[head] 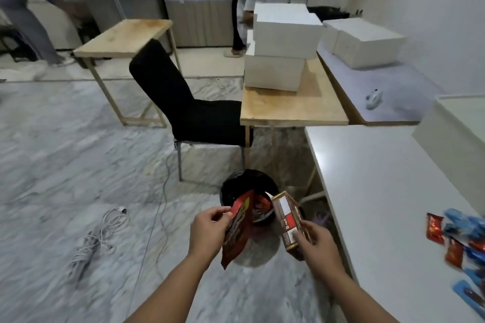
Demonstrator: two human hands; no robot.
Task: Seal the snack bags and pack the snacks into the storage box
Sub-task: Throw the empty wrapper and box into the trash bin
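Note:
My left hand [208, 228] pinches the top edge of a red snack bag [237, 228], which hangs upright over the floor. My right hand [316, 242] grips a brown snack carton [287, 217], tilted with its upper end toward a black-lined waste bin [246, 189]. Both packages hover just above and in front of the bin, which holds some red wrapping. Several small red and blue snack packets [462, 241] lie on the white table [388, 204] at the right edge.
A black chair [183, 102] stands beyond the bin beside a wooden table [294, 110] stacked with white boxes [283, 44]. A white cable bundle [97, 238] lies on the marble floor at left. People stand in the background. A white box edge [456, 128] sits at right.

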